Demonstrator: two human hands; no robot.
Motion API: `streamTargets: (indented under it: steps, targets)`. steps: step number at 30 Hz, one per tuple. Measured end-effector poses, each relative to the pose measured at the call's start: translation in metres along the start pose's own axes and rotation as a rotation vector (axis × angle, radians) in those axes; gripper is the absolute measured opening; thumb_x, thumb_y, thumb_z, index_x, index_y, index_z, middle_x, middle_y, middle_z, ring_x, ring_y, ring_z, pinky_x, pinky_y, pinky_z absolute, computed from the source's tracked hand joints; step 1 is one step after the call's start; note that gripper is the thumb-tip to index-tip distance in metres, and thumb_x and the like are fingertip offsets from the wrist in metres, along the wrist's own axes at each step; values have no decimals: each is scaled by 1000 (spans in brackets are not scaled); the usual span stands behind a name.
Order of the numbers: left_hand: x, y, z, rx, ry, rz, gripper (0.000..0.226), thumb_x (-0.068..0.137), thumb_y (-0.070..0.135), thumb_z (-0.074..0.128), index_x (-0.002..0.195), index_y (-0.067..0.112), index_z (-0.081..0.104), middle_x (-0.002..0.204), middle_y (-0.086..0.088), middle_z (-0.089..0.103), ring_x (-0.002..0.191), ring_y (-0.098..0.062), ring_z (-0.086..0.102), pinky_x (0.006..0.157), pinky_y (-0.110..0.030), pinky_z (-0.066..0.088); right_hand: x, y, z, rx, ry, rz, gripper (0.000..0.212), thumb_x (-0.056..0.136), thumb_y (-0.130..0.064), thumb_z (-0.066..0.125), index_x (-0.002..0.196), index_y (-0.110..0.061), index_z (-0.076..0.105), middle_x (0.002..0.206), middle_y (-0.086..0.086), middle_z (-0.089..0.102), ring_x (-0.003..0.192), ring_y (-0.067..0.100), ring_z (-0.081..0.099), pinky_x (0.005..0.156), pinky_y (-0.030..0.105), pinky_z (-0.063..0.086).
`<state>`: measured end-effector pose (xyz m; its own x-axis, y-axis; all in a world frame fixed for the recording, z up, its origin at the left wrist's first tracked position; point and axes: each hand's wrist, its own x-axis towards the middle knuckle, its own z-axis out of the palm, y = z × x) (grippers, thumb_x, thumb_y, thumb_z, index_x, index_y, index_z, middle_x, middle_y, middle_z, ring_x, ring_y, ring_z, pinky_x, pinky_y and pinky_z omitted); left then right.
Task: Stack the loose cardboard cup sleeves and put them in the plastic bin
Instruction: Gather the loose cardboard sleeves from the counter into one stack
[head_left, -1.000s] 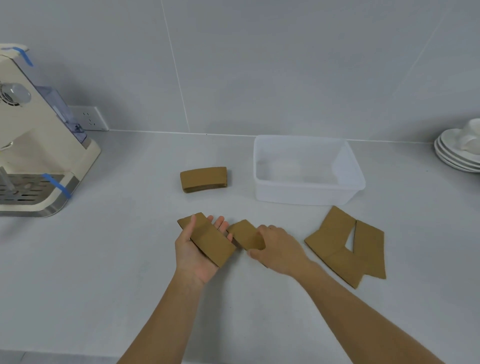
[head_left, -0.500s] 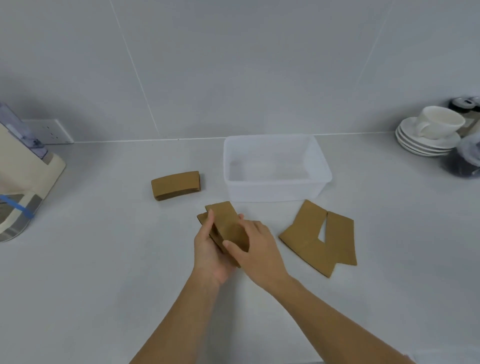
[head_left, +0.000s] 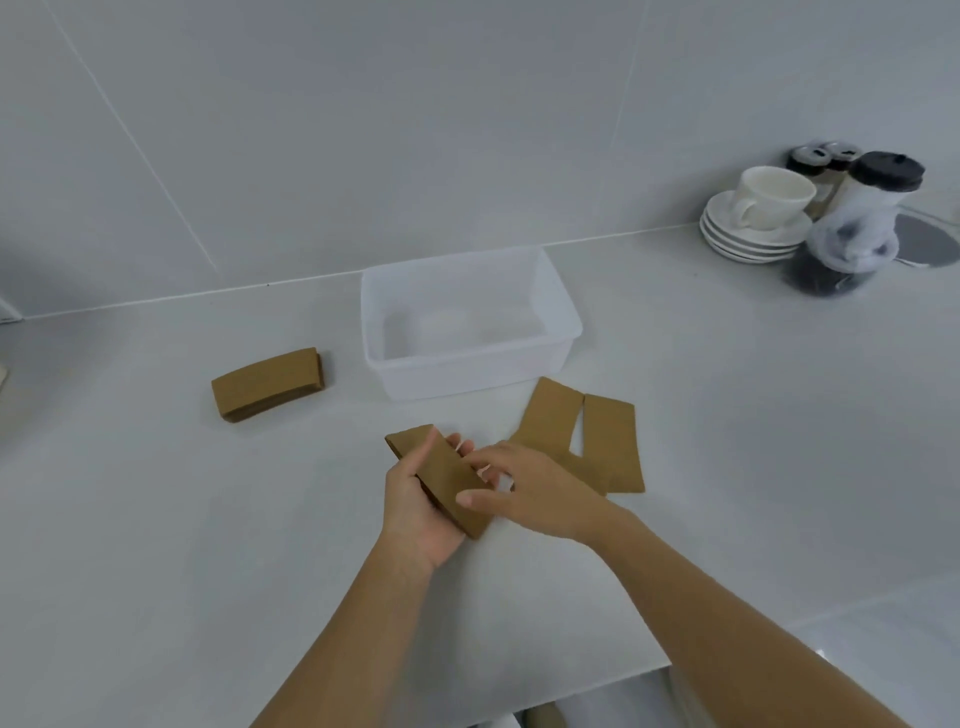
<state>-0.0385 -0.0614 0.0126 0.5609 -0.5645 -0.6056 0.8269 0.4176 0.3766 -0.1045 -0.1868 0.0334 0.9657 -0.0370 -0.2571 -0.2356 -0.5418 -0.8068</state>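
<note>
My left hand (head_left: 418, 512) grips a small stack of brown cardboard sleeves (head_left: 441, 475) held flat over the counter. My right hand (head_left: 535, 491) hovers just right of that stack with fingers spread and nothing in it, its fingertips by the stack's edge. Two or three loose sleeves (head_left: 587, 441) lie flat and overlapping on the counter right behind my right hand. Another stack of sleeves (head_left: 267, 383) rests to the left of the clear plastic bin (head_left: 470, 382), which stands empty at the back.
A white cup on stacked saucers (head_left: 758, 218) and lidded jars (head_left: 857, 223) stand at the far right by the wall. The counter's front edge (head_left: 571, 691) runs close below my arms.
The view has swung right, so the coffee machine is out of frame. My right hand laid its sleeve on the stack in my left hand and has let go.
</note>
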Motion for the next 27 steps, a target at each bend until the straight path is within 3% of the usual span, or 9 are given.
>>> streamTargets:
  steps: [3,7,12,18,22,27]
  targets:
    - [2,-1,3,-8,-5,6,30,77,33,66,97,11,63,91,-6,66,87,-24,65,81,-41,53,0,8,-14,-32,165,58,48,81,-46,57,124,-26,51,112,-9,58,107,9,53,80,18,39]
    - [3,-1,1,-55,8,16,33,75,32,68,98,9,66,90,-8,70,89,-23,68,77,-44,56,-2,27,-16,-393,378,114,63,81,-49,56,134,-19,39,134,1,48,125,21,41,100,35,31]
    - [2,1,-2,-53,39,28,36,75,34,67,102,10,65,95,-6,69,90,-21,68,76,-44,55,-13,56,1,-595,357,197,75,81,-54,52,141,-19,25,146,2,33,133,23,29,106,37,23]
    - [2,0,-5,-55,37,29,38,74,35,68,102,10,65,95,-7,69,89,-21,69,79,-44,55,-15,60,8,-751,375,112,55,89,-47,43,131,-13,40,135,8,45,118,27,44,96,37,32]
    - [0,1,-6,-41,26,11,42,70,38,71,100,10,66,95,-7,69,88,-22,69,77,-44,55,-11,48,0,-729,330,142,45,86,-43,48,121,-13,47,122,6,52,111,24,46,95,34,33]
    - [-2,5,-8,-61,25,10,45,66,41,73,97,9,66,95,-9,68,87,-24,67,80,-45,54,-7,11,-19,-339,260,245,42,82,-41,57,111,-11,54,111,6,57,105,24,52,93,37,43]
